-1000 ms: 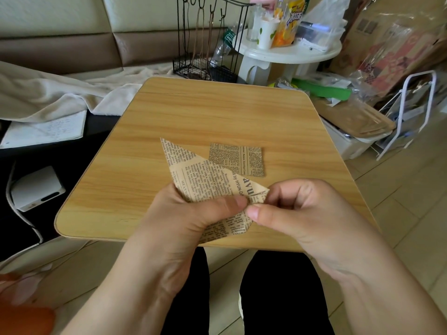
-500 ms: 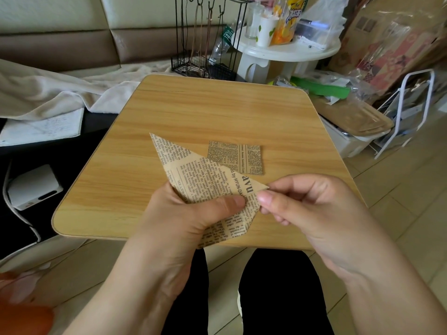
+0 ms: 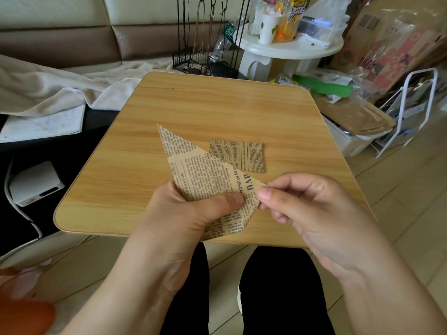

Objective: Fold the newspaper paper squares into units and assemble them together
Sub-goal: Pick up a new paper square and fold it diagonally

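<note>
I hold the folded newspaper piece (image 3: 208, 175) in mid-air over the near edge of the wooden table (image 3: 217, 105), just below the middle of the frame. My left hand (image 3: 183, 226) grips it from below, thumb pressed flat across the print and the other fingers hidden behind the paper, so how they lie I cannot tell. My right hand (image 3: 312, 211) pinches the paper's right-hand corner between thumb and forefinger, the remaining fingers curled loosely underneath. The piece runs as a long slanted shape, its sharp tip pointing to the upper left, its lower flap hanging past the table's front edge. Behind it, flat on the table and partly covered by the held piece, lies a smaller newspaper square (image 3: 242, 153). Beyond the table's far edge, at the top centre, stands a black wire rack (image 3: 205, 44), and to its right a white round side table (image 3: 287, 49) crowded with a cup and packets. A pale cloth (image 3: 48, 85) is draped at the upper left, with a white box (image 3: 36, 182) and its cable on the dark floor at the left edge. Clear plastic bags and a white metal frame (image 3: 411, 110) fill the upper right. My dark-trousered legs show at the bottom.
</note>
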Available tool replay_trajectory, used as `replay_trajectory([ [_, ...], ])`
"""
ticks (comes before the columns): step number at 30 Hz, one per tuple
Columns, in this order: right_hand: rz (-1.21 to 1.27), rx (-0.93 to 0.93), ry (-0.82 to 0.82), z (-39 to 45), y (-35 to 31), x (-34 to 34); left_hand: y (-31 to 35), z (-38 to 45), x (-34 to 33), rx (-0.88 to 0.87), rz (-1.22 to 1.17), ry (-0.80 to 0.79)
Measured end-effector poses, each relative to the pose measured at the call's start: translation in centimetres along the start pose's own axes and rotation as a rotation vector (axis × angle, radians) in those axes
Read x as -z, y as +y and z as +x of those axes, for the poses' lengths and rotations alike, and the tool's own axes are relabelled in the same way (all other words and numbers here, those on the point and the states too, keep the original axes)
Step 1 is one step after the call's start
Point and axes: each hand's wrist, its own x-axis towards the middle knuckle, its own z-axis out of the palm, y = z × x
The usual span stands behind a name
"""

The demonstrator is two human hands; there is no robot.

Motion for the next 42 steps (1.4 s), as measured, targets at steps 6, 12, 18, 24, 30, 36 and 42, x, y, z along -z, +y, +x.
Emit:
replay_trajectory([
  [6, -0.067, -0.042, -0.026, 0.1, 0.2, -0.4, 0.0, 0.1, 0.1, 0.014, -0.031, 0.006],
  [12, -0.073, 0.000, -0.011, 0.1, 0.5, -0.3, 0.2, 0.1, 0.2, 0.051, -0.061, -0.032],
  [18, -0.055, -0.004, -0.008, 0.2, 0.8, -0.5, 0.1, 0.2, 0.2, 0.069, -0.096, -0.022],
  [24, -0.038, 0.004, -0.007, 0.1, 0.8, -0.9, 0.0, 0.2, 0.3, 0.038, -0.092, 0.002],
  [30, -0.008, 0.023, 0.003, 0.2, 1.1, -1.0, 0.0, 0.2, 0.3, 0.018, -0.078, -0.010],
  [36, 0.011, 0.031, 0.046, 0.2, 1.1, -1.0, 0.0, 0.2, 0.3, 0.020, -0.065, 0.006],
  [42, 0.023, 0.009, 0.043, 0.5, 1.6, -1.0, -0.2, 0.3, 0.6, 0.019, -0.034, 0.034],
])
